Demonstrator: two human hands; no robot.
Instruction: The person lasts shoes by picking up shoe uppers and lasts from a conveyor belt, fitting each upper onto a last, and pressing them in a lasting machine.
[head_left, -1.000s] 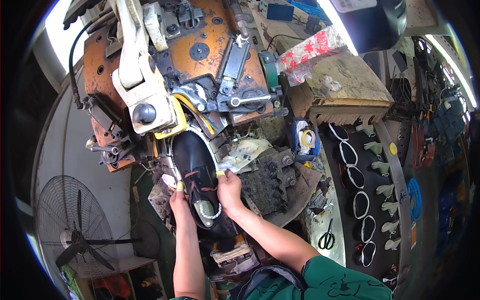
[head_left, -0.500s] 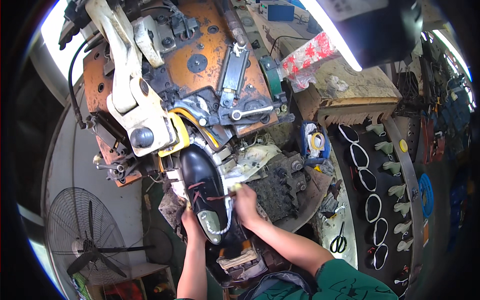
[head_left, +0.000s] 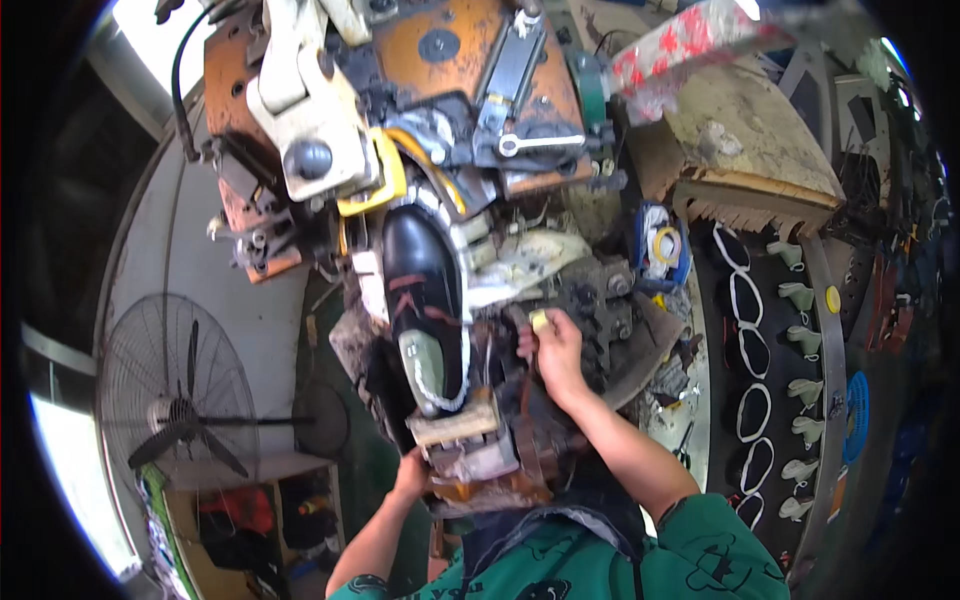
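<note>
A black leather shoe upper (head_left: 412, 250) sits toe-away in the machine, with reddish-brown laces across it and a white cord along its right edge. A grey-green last (head_left: 424, 365) shows in its opening. Behind the heel end is a worn pale block (head_left: 465, 455). My left hand (head_left: 408, 474) is low beside this block, its fingers partly hidden by it. To the right of the shoe, my right hand (head_left: 555, 350) is closed around something dark that I cannot make out. A piece of yellow tape wraps one of its fingers.
Above the toe stands the orange machine body (head_left: 400, 60) with a white arm (head_left: 325, 150) and yellow guard (head_left: 385, 175). A floor fan (head_left: 170, 410) is at left. On the right, a dark conveyor (head_left: 700, 400) carries white-rimmed soles (head_left: 750, 350) and grey-green lasts (head_left: 797, 295).
My right hand has left the shoe's edge, where it held a thin brown tool, and moved right. My left hand has dropped from the shoe's side to the block. The view has shifted.
</note>
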